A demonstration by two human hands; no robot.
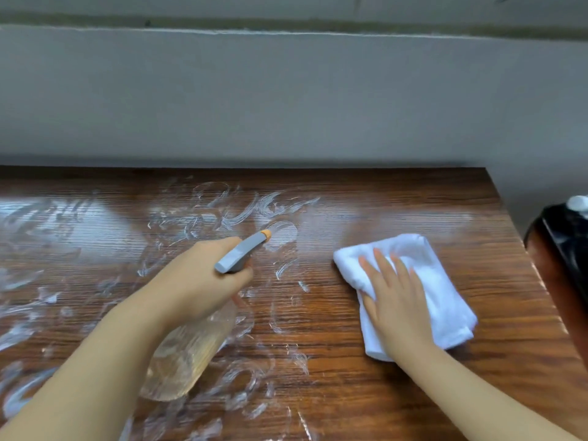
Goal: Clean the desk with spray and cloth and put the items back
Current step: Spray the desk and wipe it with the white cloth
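Terry cloth (pixel 426 281) (folded) — right hand (pixel 394 297) flattens it.

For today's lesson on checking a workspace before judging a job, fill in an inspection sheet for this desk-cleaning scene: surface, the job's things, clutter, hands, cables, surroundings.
Surface: wooden desk, white smears and streaks over its left and middle; the right part looks free of them.
Job's things: clear spray bottle with grey trigger head and orange nozzle, held above the desk; folded white cloth flat on the desk at right.
Clutter: nothing seen on the desk.
Hands: left hand grips the bottle's neck; right hand lies flat on the cloth, fingers straight.
Cables: nothing seen.
Surroundings: grey wall behind; dark object beyond the right edge, too cropped to identify.
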